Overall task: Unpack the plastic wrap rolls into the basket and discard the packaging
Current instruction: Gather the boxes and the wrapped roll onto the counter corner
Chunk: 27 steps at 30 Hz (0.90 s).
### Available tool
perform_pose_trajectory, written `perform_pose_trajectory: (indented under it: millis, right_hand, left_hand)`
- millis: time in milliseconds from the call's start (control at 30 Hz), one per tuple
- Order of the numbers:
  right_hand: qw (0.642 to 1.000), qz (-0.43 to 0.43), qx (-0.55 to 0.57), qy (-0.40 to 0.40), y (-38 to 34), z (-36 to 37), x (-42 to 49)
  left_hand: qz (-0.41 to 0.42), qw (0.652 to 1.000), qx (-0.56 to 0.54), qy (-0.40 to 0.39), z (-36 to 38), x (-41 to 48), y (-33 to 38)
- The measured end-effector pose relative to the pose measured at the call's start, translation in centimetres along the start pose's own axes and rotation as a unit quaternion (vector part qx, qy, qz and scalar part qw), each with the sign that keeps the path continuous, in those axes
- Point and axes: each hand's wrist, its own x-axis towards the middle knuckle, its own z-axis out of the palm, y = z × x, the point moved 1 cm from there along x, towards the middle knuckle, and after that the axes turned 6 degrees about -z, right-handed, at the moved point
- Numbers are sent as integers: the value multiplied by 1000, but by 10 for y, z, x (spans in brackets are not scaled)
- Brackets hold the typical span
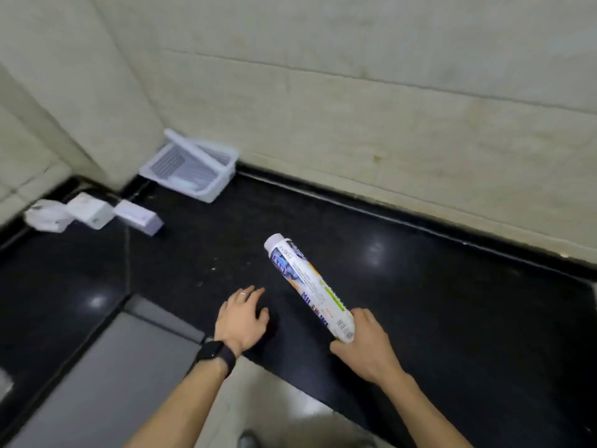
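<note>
A plastic wrap roll (307, 284) in its printed white packaging points away from me over the black countertop (420, 286). My right hand (361, 344) is closed around its near end, where a barcode shows. My left hand (242, 318) rests flat on the counter to the left of the roll, fingers apart, holding nothing; a ring and a dark wrist watch are on that arm. A white slatted basket (190, 169) stands in the far left corner against the wall, with something white lying inside it.
Small white boxes (139, 216) and a white plug or bag (48, 215) lie at the far left on the counter. A grey surface (106, 376) sits lower at the front left. Beige tiled walls (355, 108) close off the back.
</note>
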Motion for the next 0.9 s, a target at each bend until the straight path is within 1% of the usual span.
perform_pose_trajectory:
  millis: [100,200,300,433,567,700,900]
  right_hand:
    - [998,-57,-17,0,-65,37,18]
    - [996,-88,-12,-3,-124,77,30]
    - [996,-93,-2,9,-172,120,35]
    - [996,-79,6,30,-220,172,44]
    - [997,-69,10,30,-255,208,61]
    - [997,-69,-15,22,-280,229,96]
    - [997,-66,-28,13,-312,247,169]
  left_hand:
    - [-51,997,-34,53,-35,-10,-73]
    - [-88,992,-58,74,-58,-19,-148]
    - [-100,989,-82,73,-74,-25,-219]
    - [-92,992,-43,78,-95,-23,-294]
    - [-98,990,-61,84,-116,-8,-338]
    - [-102,986,-85,97,-130,21,-359]
    - [-104,987,-96,75,-140,86,-386]
